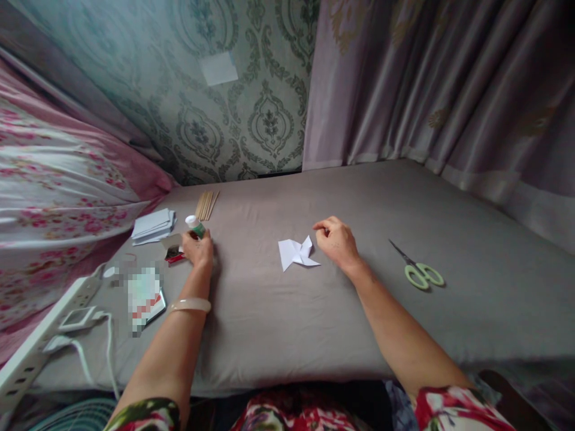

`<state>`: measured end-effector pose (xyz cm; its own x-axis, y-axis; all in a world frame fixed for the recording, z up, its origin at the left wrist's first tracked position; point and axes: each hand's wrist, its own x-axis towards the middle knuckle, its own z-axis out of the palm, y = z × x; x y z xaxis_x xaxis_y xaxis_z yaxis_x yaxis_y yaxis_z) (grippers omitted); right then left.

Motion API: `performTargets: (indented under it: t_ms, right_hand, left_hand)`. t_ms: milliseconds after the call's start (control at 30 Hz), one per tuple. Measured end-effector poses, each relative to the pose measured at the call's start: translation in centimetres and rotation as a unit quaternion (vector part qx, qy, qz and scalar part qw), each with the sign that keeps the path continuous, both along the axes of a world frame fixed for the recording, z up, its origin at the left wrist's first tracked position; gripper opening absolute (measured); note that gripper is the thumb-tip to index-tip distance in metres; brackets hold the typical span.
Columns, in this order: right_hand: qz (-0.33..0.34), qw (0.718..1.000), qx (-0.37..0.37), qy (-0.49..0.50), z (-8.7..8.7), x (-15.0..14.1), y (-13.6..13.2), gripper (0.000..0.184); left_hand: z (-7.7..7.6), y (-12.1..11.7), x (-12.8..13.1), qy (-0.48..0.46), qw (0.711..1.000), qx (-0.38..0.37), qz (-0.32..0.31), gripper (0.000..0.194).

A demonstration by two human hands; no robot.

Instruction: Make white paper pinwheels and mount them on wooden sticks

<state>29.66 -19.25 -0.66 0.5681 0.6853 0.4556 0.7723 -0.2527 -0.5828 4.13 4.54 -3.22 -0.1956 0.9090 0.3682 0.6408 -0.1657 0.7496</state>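
- Soft, rather dim light; pale haze over the wallpaper (251, 102) beyond the left hand (197, 246).
- Faint shadow beside the left forearm (173, 341).
- Curtain (431, 78) beyond the right hand (338, 240) darkens cornerward.
- Blocky pixelation left of the left forearm.
- Edges stretched.

Left hand (197, 248) hides the lower part of the white-capped tube (193, 222). Right hand (336, 240) has fingertips tucked under, can't tell if they hold anything. Flat item (144, 290) on the left is pixelated. Power strip (31, 354), near left, runs out of frame.
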Motion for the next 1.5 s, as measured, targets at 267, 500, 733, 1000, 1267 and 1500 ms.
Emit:
performTargets:
  t_ms: [267, 500, 733, 1000, 1267, 1500]
  right_hand:
    - [-0.002, 1.0, -0.02, 0.01, 0.3, 0.1, -0.2, 0.029]
    - [0.003, 0.999, -0.038, 0.006, 0.3, 0.1, -0.2, 0.03]
    - [0.006, 0.999, -0.047, 0.015, 0.8, 0.2, -0.4, 0.03]
    - [0.004, 0.999, -0.032, 0.014, 1.1, 0.5, -0.7, 0.031]
    - [-0.002, 1.0, -0.017, 0.009, 1.1, 0.8, -0.8, 0.031]
    - [-0.005, 1.0, -0.02, 0.012, 1.2, 1.0, -0.9, 0.031]
  left_hand:
    - [2.2, -4.7, 1.5, 0.086, 0.936, 0.131, -0.315, 0.033]
    - [3.8, -9.6, 3.4, 0.239, 0.787, 0.127, -0.554, 0.036]
    - [6.2, -10.7, 5.7, 0.301, 0.719, 0.112, -0.617, 0.026]
    - [7.7, -10.6, 8.9, 0.315, 0.671, 0.1, -0.664, 0.019]
    - [8.7, -10.7, 10.9, 0.368, 0.641, 0.088, -0.667, 0.019]
    - [9.5, -11.1, 11.7, 0.401, 0.605, 0.082, -0.683, 0.021]
